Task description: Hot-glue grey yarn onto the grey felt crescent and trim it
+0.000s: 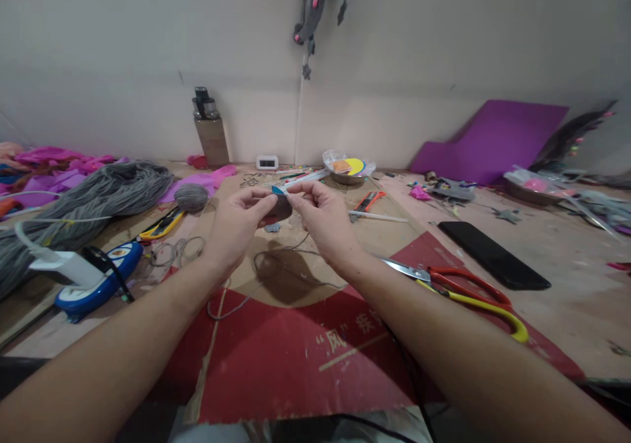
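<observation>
Both my hands are raised together above the table's middle. My left hand point(236, 223) and my right hand point(323, 223) pinch the same small dark grey felt piece point(280, 209) with a blue tip, fingers closed on it from each side. A thin grey thread point(276, 259) hangs from the piece and loops down onto the brown cardboard point(389, 236) below. A small grey yarn ball point(191, 197) lies just beyond my left hand. Scissors with red and yellow handles point(463, 290) lie to the right of my right forearm.
A big grey yarn bundle point(93, 200) and pink cloth point(54, 167) fill the left. A blue-white device with a white charger point(91, 272), a yellow utility knife point(160, 226), a black phone point(493, 256), a metal bowl point(348, 167), a bottle point(211, 131) and a purple sheet point(493, 137) surround the work area.
</observation>
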`<state>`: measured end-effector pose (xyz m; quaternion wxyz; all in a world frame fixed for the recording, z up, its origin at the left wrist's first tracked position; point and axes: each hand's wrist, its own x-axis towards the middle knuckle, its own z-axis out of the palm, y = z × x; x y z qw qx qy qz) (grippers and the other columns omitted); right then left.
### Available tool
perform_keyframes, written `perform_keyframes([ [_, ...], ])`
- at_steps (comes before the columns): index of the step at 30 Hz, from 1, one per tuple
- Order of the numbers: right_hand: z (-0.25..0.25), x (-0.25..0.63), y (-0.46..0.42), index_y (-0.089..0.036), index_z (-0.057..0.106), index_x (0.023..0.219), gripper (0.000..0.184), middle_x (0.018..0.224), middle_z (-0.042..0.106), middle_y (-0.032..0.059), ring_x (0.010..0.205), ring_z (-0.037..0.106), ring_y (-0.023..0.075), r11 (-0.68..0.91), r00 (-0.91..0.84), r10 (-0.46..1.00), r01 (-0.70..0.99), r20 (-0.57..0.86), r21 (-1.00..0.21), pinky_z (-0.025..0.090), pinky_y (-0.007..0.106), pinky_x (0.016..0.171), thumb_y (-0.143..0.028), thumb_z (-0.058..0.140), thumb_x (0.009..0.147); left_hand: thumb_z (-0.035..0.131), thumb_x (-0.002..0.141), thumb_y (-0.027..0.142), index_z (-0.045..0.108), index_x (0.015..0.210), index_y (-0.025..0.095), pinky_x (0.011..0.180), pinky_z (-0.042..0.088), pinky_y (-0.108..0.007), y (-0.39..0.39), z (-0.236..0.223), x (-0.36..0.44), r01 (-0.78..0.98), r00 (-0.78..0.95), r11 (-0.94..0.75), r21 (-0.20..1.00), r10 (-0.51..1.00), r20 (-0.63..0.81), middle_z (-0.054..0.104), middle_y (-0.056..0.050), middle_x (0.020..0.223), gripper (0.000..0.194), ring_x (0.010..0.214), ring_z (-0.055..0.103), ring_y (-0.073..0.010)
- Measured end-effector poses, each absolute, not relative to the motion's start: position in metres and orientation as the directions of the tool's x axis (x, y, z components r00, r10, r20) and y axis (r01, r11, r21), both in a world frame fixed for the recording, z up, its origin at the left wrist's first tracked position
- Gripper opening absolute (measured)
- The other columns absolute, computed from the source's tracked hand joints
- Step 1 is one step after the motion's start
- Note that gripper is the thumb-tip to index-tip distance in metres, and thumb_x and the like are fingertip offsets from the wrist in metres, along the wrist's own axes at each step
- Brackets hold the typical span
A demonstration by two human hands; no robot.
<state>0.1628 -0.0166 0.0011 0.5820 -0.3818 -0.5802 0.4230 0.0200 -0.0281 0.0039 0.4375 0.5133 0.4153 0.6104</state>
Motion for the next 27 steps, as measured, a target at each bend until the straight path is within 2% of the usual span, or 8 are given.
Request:
perform_keyframes([
  [10,0.0012,0.1620,-0.0145,-0.020,0.065,0.079,0.014,0.064,0.052,-0.0053,0.050,0.031,0.0070,0.260,-0.044,0.962,-0.154,0.269,-0.953,0.023,0.025,0.047,-0.032,0.066,0.073,0.080,0.069,0.035,0.067,0.079,0.017,0.067,0.059,-0.028,-0.0307,0.0052,0.0214,-0.199,-0.023,-0.192,0.961,0.981,0.191,0.069,-0.002,0.082,0.024,0.075,0.067,-0.0147],
  [16,-0.0006,0.1617,-0.0149,-0.020,0.063,0.075,0.015,0.061,0.050,-0.0062,0.049,0.031,0.0069,0.236,-0.037,0.969,-0.169,0.245,-0.957,0.025,0.024,0.048,-0.033,0.066,0.070,0.076,0.070,0.027,0.065,0.079,0.017,0.063,0.060,-0.028,-0.0325,0.0064,0.0271,-0.283,-0.020,-0.116,0.952,0.993,0.115,0.067,-0.001,0.079,0.017,0.070,0.065,-0.0128],
  [24,-0.0057,0.1616,-0.0098,-0.021,0.056,0.068,0.013,0.054,0.043,-0.0080,0.047,0.029,0.0069,0.179,-0.052,0.980,-0.195,0.193,-0.964,0.024,0.024,0.046,-0.030,0.065,0.065,0.077,0.069,0.030,0.069,0.078,0.015,0.066,0.060,-0.027,-0.0335,0.0037,0.0286,-0.310,0.028,-0.093,0.946,0.994,0.107,0.068,-0.003,0.081,0.019,0.071,0.064,-0.0128],
  [27,-0.0047,0.1609,-0.0127,-0.021,0.057,0.068,0.013,0.057,0.046,-0.0073,0.048,0.031,0.0069,0.191,-0.059,0.976,-0.205,0.207,-0.960,0.025,0.024,0.047,-0.030,0.066,0.065,0.078,0.068,0.028,0.069,0.079,0.015,0.065,0.059,-0.026,-0.0342,0.0048,0.0289,-0.319,0.013,-0.089,0.944,0.995,0.099,0.068,-0.003,0.081,0.019,0.072,0.064,-0.0127],
])
